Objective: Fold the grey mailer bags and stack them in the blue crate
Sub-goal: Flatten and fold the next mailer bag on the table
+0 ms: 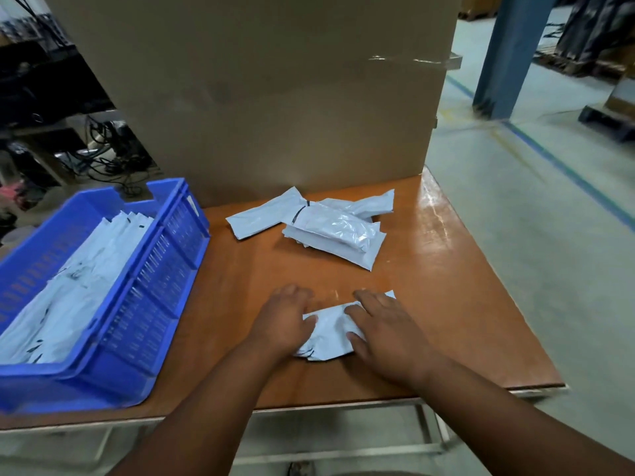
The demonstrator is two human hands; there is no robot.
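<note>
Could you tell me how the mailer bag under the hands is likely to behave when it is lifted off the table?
The bag looks thin and crumpled, so it will probably flop and unfold. Its glossy film may slip on the smooth table. It seems light.

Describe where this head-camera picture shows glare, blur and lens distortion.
Head view: glare streaks the wooden table at its right side and the top mailer of the pile; the hands are slightly motion-blurred; the blue crate and table edges bow from the wide-angle lens; the left background is dim.

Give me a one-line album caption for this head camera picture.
Both hands, left hand and right hand, press a grey mailer bag flat beside the blue crate.
</note>
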